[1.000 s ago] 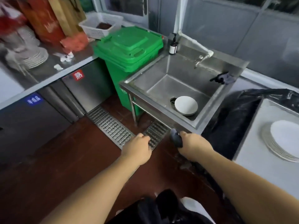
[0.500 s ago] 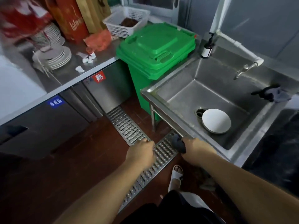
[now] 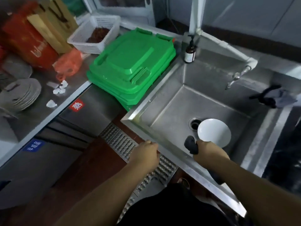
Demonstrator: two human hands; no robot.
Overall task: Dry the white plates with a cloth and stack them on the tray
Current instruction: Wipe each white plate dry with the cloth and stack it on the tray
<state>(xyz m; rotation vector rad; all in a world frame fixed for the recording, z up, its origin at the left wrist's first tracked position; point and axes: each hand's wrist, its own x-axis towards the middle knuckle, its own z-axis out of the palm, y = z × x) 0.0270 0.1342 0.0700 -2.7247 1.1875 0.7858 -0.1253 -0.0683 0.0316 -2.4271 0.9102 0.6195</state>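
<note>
Fetching step: right hand (image 3: 210, 151) clutching the cloth (image 3: 191, 145) by 1 plate (image 3: 214, 132) in the sink (image 3: 164, 108); left hand (image 3: 146, 152) curled, empty, probably grabs plate next.

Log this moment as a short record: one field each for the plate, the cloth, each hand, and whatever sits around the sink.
plate: white plate lying in the steel sink, beside the drain
cloth: dark cloth, gripped in the right hand
right hand: right hand over the sink, at the plate's near edge
left hand: left hand, fingers curled, holding nothing, outside the sink's front rim
sink surroundings: brown pump bottle at back corner; green bin to its left; dark glove on right rim
</note>
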